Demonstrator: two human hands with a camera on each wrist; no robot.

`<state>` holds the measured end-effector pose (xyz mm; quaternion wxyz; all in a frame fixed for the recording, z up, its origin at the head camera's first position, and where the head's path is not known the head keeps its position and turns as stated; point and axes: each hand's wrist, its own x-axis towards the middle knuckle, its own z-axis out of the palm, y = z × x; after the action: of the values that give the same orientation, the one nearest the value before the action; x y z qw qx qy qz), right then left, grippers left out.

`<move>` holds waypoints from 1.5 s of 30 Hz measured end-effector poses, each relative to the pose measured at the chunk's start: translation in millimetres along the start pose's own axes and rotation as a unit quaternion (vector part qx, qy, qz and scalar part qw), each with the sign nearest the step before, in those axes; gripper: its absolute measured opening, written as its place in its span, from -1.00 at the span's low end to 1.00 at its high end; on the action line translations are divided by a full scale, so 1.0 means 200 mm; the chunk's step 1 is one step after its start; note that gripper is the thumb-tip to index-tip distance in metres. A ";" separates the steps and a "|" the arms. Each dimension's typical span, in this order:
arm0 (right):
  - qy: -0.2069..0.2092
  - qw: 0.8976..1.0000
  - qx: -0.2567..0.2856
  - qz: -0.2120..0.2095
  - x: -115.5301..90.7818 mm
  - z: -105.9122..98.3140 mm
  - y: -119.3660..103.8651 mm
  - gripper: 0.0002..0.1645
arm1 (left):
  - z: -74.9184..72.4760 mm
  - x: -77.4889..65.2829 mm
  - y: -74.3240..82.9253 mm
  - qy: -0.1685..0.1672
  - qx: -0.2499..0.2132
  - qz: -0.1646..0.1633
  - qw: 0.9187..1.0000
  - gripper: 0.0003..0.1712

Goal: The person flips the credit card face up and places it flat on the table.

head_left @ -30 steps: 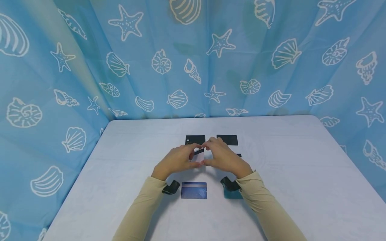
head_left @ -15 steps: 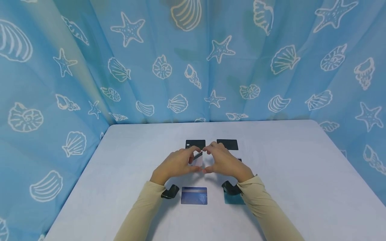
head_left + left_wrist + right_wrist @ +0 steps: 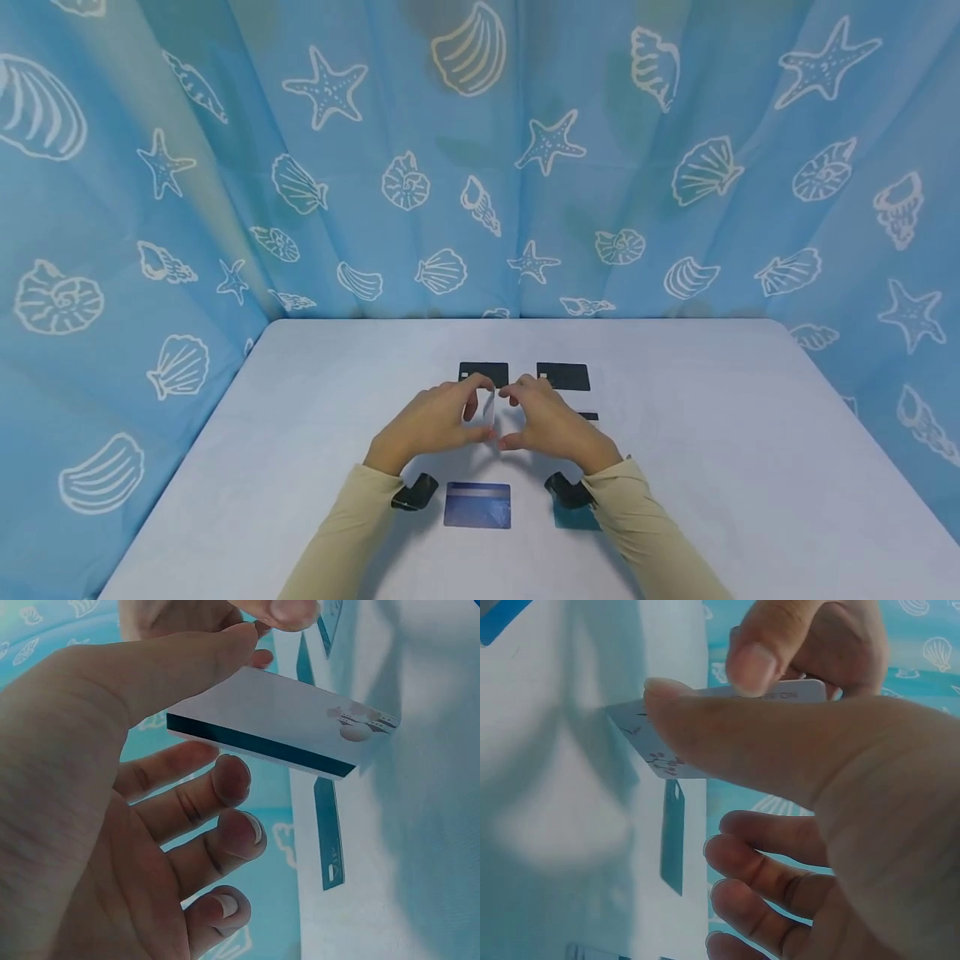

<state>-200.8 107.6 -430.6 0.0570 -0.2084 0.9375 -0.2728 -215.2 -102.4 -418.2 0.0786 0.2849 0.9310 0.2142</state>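
Because only the left hand [image 3: 431,417] pinches the white, black-striped, rectangular plastic card [image 3: 281,720], it could slip. The right hand [image 3: 558,425] has loosely curved, empty fingers [image 3: 742,862].

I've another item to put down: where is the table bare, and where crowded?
The table is bare between the left sleeve and left edge, and between the right sleeve and right edge. Crowded: the middle, with left hand, right hand, white card, two black cards, blue card, teal card.
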 end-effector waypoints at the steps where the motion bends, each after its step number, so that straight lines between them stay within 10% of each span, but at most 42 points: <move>1: 0.002 1.000 0.001 0.001 0.00 0.00 0.00 -0.16 | 0.00 0.00 0.00 0.001 0.001 0.000 1.000 -0.28; 45: 0.008 1.000 -0.003 0.016 0.04 0.09 0.02 -0.27 | -0.05 0.00 0.00 0.007 -0.021 0.022 1.000 -0.21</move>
<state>-205.3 99.1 -448.6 0.0534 -0.1918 0.9418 -0.2708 -217.2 -106.0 -409.7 0.0733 0.3021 0.9204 0.2371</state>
